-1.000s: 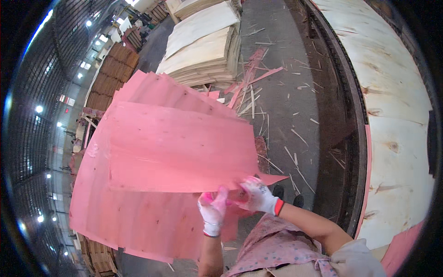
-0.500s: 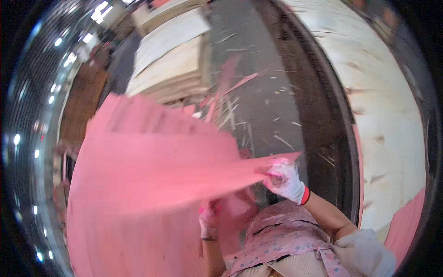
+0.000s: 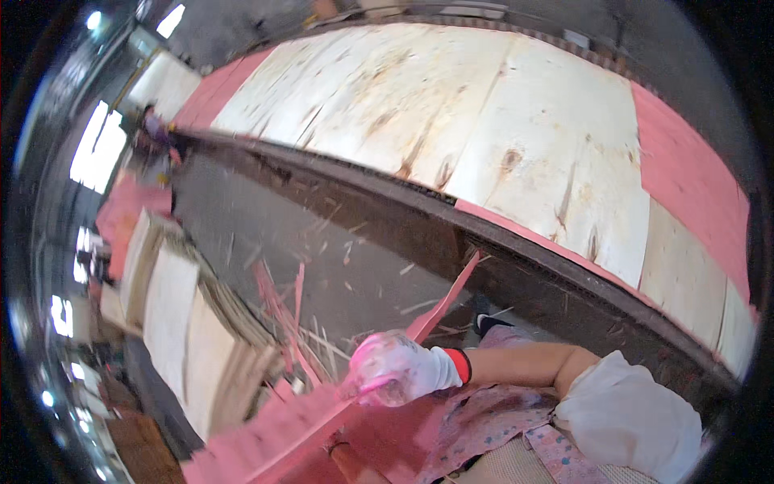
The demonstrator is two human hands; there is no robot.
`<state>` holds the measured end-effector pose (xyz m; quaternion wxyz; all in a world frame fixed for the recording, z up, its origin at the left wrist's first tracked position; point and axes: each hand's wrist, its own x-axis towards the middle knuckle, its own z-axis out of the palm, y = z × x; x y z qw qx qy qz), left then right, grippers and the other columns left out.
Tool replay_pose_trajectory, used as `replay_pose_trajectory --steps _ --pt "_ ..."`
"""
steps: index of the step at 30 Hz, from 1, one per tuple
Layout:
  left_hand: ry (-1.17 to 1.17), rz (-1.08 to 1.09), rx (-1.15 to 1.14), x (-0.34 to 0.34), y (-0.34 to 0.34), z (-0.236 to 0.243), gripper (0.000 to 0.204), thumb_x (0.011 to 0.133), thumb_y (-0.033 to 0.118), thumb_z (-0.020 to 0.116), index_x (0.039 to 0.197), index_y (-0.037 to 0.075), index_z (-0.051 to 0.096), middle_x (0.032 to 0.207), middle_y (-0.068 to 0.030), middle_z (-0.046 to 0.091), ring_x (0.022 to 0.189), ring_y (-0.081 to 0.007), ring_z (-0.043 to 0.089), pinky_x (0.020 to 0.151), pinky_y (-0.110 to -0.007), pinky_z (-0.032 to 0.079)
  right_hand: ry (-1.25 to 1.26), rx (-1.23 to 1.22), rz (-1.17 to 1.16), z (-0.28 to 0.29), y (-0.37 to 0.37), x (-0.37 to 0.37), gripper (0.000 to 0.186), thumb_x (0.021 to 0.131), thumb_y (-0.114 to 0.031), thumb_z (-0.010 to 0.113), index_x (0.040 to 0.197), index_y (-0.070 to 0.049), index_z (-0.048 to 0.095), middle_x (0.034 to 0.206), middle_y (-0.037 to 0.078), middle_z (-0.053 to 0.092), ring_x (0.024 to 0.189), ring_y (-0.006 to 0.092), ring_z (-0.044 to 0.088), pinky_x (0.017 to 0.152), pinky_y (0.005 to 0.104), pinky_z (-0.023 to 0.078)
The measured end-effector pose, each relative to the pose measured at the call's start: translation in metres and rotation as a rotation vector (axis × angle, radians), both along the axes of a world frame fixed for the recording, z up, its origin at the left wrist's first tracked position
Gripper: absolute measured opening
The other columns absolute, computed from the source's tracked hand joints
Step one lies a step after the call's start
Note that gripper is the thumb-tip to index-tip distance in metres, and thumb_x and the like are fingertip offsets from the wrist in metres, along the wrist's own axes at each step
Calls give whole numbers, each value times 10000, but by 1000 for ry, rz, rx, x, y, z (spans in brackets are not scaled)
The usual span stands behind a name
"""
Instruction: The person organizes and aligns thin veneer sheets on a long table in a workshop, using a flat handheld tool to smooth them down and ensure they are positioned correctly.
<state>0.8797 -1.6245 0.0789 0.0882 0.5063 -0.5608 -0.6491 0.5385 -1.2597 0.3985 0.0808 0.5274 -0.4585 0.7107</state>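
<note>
My right hand [image 3: 399, 369], in a white glove with pink stains and a red cuff, is closed on the edge of a thin pink wood veneer sheet [image 3: 282, 453]. The sheet is seen nearly edge-on, and a narrow end of it sticks out beyond my fist toward the long platform. My left forearm shows at the lower edge, close to the sheet. The left hand itself is hidden behind the veneer, so its fingers do not show.
A long platform [image 3: 592, 278] covered with pale and pink veneer sheets [image 3: 685, 153] runs across the far side. Stacked pale veneer [image 3: 173, 323] stands at left. Pink and pale scraps [image 3: 282, 319] litter the grey floor [image 3: 234, 210]. Another person [image 3: 160, 133] is far left.
My view has swung right, toward the platform. The right hand still grips the pink veneer, which now appears lower and more edge-on. My left hand has gone out of sight behind it.
</note>
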Motion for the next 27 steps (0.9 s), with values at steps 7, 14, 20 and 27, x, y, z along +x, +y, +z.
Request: replay_pose_trajectory --steps 7,14,20,27 --pt "612 -384 -35 -354 -101 266 337 981 332 424 832 97 613 757 -39 644 797 -246 605 719 -370 508 -547 -367 68 29 64 -193 131 820 -104 727 932 -64 672 844 21 678 735 90 627 619 239 495" --pt "1166 -667 -57 -641 140 402 665 950 321 548 1498 92 247 1516 -111 340 1347 -302 386 1104 -418 338 -809 -1124 128 25 262 -418 189 948 -114 464 1096 -69 574 1003 16 564 960 134 562 865 281 472" --pt "593 -899 471 -613 173 289 670 926 430 589 1434 53 369 1427 -131 446 1307 -303 442 1065 -455 386 -994 -1023 -681 -75 312 -426 408 988 -324 391 1249 -55 551 1299 103 570 1171 281 530 1008 424 417" --pt "210 -617 801 -674 80 114 417 979 309 527 1305 51 492 1321 -114 549 1164 -252 564 976 -384 484 -1383 -1125 -986 -230 192 -332 329 977 -358 468 1181 -110 540 1222 69 591 1108 276 554 946 465 456"
